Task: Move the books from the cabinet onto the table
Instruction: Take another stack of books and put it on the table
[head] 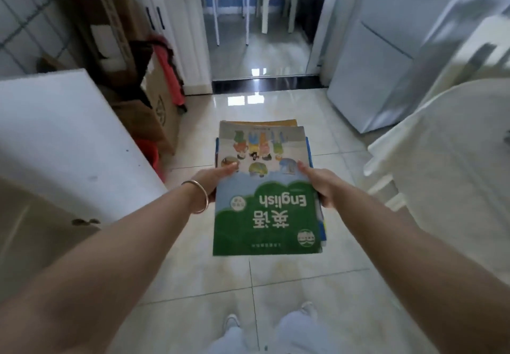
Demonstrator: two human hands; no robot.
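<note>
Both forearms reach out over the tiled floor (276,284). Left hand (212,181) and right hand (321,185) each clamp a side edge of the books (265,188), thumbs on top, carried flat in mid-air, likely to prevent sliding. White table (55,132) stands near left.

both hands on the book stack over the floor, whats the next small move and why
Probably carry the book stack on toward a table surface, perhaps the white top at left: left hand and right hand grip its sides, and it hangs over bare floor.
</note>
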